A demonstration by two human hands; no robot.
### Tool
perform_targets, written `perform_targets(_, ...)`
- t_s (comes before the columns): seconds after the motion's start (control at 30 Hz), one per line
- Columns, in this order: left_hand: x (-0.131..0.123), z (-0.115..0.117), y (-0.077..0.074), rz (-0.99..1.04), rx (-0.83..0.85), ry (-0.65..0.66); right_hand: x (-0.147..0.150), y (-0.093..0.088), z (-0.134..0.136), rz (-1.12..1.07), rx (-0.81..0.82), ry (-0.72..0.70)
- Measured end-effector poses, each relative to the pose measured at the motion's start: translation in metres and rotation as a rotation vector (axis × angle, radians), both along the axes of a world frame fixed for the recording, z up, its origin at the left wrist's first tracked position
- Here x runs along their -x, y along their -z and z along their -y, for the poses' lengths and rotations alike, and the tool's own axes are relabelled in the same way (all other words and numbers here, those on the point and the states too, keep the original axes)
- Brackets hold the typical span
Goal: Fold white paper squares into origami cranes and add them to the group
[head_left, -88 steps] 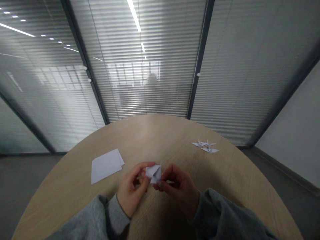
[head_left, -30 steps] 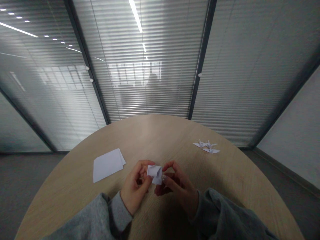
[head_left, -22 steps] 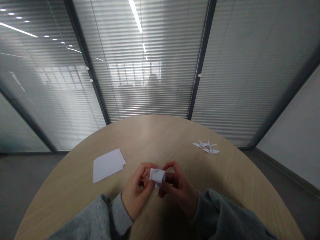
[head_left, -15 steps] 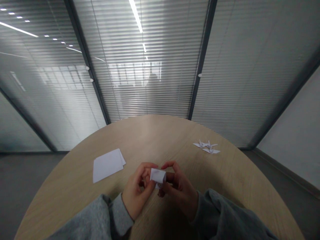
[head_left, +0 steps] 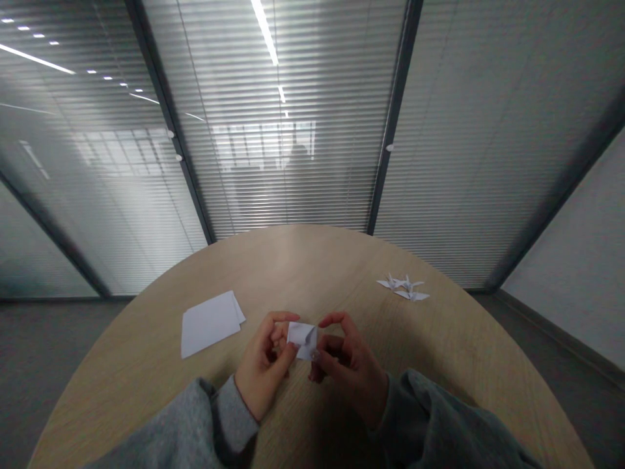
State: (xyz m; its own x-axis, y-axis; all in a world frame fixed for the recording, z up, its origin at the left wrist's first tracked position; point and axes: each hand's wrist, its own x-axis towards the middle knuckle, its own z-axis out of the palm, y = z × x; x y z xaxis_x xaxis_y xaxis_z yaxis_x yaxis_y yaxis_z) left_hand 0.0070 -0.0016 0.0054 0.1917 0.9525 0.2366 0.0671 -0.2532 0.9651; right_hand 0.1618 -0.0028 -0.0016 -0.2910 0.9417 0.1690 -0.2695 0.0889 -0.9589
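Observation:
A small folded piece of white paper [head_left: 303, 340] is held up just above the table between my two hands. My left hand [head_left: 263, 365] pinches its left side between thumb and fingers. My right hand [head_left: 347, 357] grips its lower right corner, with the fingertips curled around it and one finger arching above. Part of the fold is hidden by my fingers. To the left of my hands lies a small stack of square white paper sheets [head_left: 209, 324], and neither hand touches it.
Folded white paper cranes [head_left: 403, 286] lie at the far right of the round light-wood table [head_left: 430, 352]. Behind the table's curved edge stands a glass partition with slatted blinds [head_left: 293, 176], and a blurred figure shows through it. Grey floor surrounds the table.
The folded paper has shifted slightly left and turned, showing its creased face again. My right hand's fingers have opened a little and moved away from the paper's top edge.

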Motion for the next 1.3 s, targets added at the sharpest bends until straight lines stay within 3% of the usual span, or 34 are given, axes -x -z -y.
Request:
perform_targets(0.3, -0.0006, 0.0013, -0.0008, -0.020, -0.038, 0.021, 0.0000, -0.0014, 0.0020, 0.016, -0.001, -0.038)
perform_targets(0.47, -0.0025, 0.0009, -0.0002, 0.054, 0.044, 0.063, -0.0009, -0.0025, 0.0003, 0.023, -0.023, -0.007)
perform_targets(0.6, -0.0022, -0.0011, 0.0001, -0.001, 0.069, 0.063, -0.0012, -0.0029, -0.0012, 0.027, -0.025, 0.014)
perform_targets(0.87, 0.0022, -0.0030, 0.0033, -0.067, 0.015, 0.041, -0.0020, -0.0064, 0.0017, 0.073, -0.025, 0.006)
perform_targets(1.1, 0.0021, -0.0003, -0.0020, -0.155, -0.085, 0.026, -0.0036, -0.0001, -0.0019, 0.181, -0.142, 0.045)
perform_targets(1.3, 0.0029, 0.0015, -0.0044, -0.282, -0.156, 0.021, -0.0040, 0.0002, -0.0038, 0.163, -0.135, 0.057)
